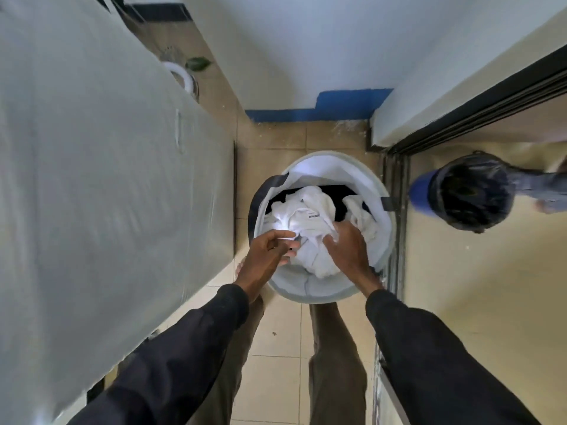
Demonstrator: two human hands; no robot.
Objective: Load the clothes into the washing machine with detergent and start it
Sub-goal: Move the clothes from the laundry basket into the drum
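Observation:
A round grey laundry basket [319, 294] with a white lining stands on the tiled floor in front of my legs. Inside it lies a bundle of white clothes [310, 222], with a dark item beneath. My left hand [267, 256] reaches over the basket's left rim and its fingers pinch the white cloth. My right hand [348, 250] presses into the bundle from the right and grips the cloth. To the left stands the washing machine [92, 179], draped in a translucent plastic cover.
A blue bin lined with a black bag [466, 194] stands to the right, beyond a sliding-door track [395, 185]. A white wall with a blue base strip [316, 108] closes the far end. A white hose and a leaf [196, 64] lie behind the machine.

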